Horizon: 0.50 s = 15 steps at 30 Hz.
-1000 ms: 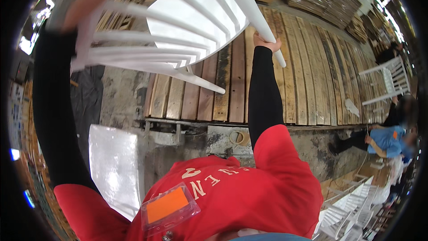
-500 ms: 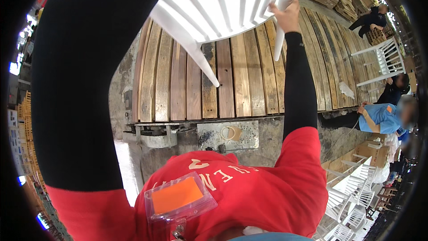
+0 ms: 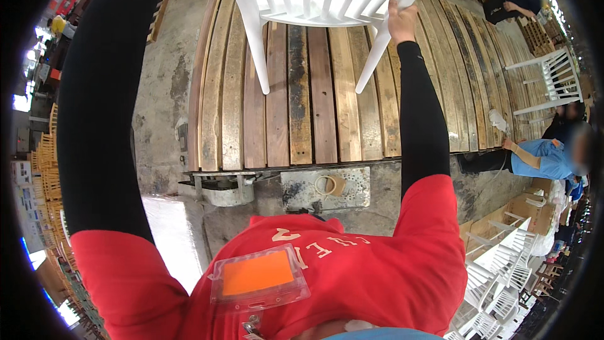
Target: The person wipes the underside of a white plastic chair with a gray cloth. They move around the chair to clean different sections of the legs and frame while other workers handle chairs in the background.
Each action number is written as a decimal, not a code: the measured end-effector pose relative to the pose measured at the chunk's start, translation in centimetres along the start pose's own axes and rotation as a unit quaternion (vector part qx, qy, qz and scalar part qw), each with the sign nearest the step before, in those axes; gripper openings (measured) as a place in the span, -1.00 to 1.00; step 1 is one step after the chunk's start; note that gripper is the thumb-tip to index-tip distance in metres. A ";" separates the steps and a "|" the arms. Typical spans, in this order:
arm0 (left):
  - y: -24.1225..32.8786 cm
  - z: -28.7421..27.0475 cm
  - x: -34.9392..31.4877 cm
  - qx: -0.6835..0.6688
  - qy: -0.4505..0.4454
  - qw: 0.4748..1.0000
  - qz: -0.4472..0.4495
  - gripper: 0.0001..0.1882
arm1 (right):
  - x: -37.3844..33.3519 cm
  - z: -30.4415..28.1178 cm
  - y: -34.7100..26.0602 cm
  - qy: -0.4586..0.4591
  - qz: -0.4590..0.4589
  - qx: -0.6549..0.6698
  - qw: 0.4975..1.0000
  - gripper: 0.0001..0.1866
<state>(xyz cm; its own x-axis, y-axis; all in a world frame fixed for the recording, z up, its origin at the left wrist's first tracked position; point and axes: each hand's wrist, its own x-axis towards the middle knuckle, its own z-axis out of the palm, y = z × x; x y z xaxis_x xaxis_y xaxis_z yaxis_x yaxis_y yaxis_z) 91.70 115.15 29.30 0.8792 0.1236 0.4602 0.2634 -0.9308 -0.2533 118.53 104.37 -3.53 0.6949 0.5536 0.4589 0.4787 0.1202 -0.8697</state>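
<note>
A white wooden chair (image 3: 318, 20) with a slatted back is at the top middle of the head view, partly cut off by the upper edge. Two of its legs point down toward me over the slatted wooden platform (image 3: 277, 119). My right hand (image 3: 402, 22) is closed round the chair's right side, close to where the leg begins. My left arm (image 3: 104, 101) stretches up along the left side in a black sleeve. Its hand lies past the upper edge, so its fingers and whatever they touch are hidden.
Below the platform lies a stained metal plate (image 3: 292, 192) with a ring of tape (image 3: 325, 185) on it. Another white chair (image 3: 553, 79) stands on the platform's right part. A person in blue (image 3: 541, 157) and one in dark clothes (image 3: 513, 0) are at the right. Several white chairs (image 3: 503, 271) stand lower right.
The chair has turned so its two near legs hang more evenly, and it sits higher in the picture. My left arm has swung left. The person in dark clothes has straightened up.
</note>
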 end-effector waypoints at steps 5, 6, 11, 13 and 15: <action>0.0 1.2 2.6 -0.100 0.085 0.991 0.020 -0.39 | 7.1 -7.3 6.2 -0.008 -0.319 -0.515 0.796 -0.71; 0.1 1.7 3.1 -0.082 0.062 0.995 -0.009 -0.37 | 7.1 -6.4 7.1 0.026 -0.231 -0.374 0.898 -0.72; 0.4 2.8 4.1 -0.021 0.100 0.993 -0.061 -0.29 | 9.1 -7.5 9.0 -0.008 -0.179 -0.439 0.880 -0.68; 0.9 5.0 2.4 0.068 0.173 0.980 -0.063 -0.26 | 7.9 -5.7 9.4 -0.105 -0.211 -0.510 0.827 -0.66; 2.0 7.3 -1.9 0.144 0.351 0.925 -0.016 -0.09 | 8.2 -7.6 8.5 -0.130 -0.194 -0.521 0.821 -0.62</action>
<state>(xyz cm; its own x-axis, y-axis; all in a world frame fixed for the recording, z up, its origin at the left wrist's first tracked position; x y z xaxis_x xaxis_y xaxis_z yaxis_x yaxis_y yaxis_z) 93.42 115.57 21.67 0.4210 -0.1994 0.8849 0.4685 -0.7875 -0.4003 132.34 103.65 -5.81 0.3089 0.8137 0.4924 0.9302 -0.3664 0.0219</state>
